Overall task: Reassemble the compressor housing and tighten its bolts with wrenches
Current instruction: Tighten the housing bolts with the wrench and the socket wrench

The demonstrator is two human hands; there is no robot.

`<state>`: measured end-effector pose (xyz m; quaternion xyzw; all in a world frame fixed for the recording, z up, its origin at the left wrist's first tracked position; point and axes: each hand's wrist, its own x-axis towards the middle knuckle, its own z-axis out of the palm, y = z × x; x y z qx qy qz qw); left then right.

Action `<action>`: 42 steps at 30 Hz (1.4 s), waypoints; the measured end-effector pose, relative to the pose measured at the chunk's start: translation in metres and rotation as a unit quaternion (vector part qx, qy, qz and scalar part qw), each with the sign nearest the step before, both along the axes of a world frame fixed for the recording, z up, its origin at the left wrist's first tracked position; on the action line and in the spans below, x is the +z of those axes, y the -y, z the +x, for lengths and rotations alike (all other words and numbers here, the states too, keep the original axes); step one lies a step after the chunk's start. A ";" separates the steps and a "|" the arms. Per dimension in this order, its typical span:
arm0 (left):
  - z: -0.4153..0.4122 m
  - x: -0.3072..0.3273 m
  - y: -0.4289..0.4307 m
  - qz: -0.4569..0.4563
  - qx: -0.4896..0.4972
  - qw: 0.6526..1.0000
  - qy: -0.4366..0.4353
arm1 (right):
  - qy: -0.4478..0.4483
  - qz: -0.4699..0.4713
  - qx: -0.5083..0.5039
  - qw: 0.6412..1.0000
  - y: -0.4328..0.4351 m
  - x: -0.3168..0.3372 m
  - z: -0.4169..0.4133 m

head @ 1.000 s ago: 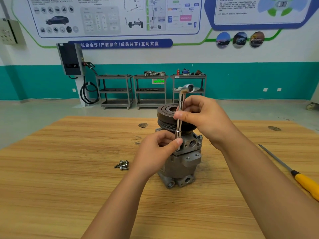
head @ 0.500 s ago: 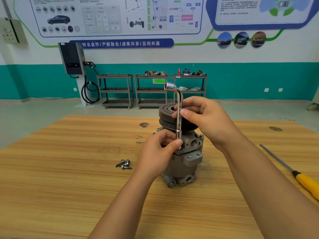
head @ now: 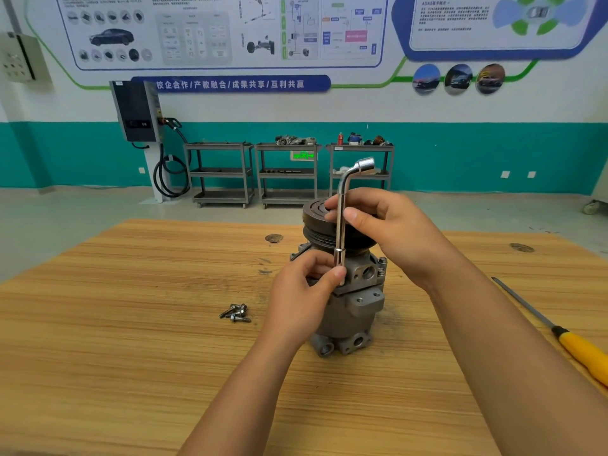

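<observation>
Chromed steel marks the L-shaped socket wrench, stood upright against the upper flange of the compressor, which stands pulley-up at mid-table. Its shaft is pinched by the right hand; its lower socket is clamped between thumb and fingers of the left hand. The socket is best held square and fully seated while spun — loose bolts lie near, leftward.

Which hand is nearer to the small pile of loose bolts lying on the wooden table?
Left. The left hand pinches the lower end of the L-shaped socket wrench, just right of the bolts; the right hand grips its shaft higher, farther right.
</observation>
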<state>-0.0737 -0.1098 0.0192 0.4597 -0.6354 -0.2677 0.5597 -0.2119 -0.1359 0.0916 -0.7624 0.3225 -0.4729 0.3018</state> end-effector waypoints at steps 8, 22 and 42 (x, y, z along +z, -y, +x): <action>-0.001 -0.002 -0.004 0.012 0.004 1.000 0.025 | 0.030 -0.002 -0.016 0.999 0.000 -0.003 0.001; -0.008 -0.005 -0.004 0.003 0.034 0.999 -0.019 | 0.030 -0.009 -0.050 0.998 0.000 -0.002 0.003; -0.019 -0.009 -0.005 -0.005 0.090 0.996 -0.011 | 0.060 0.005 -0.053 0.997 0.004 -0.002 0.004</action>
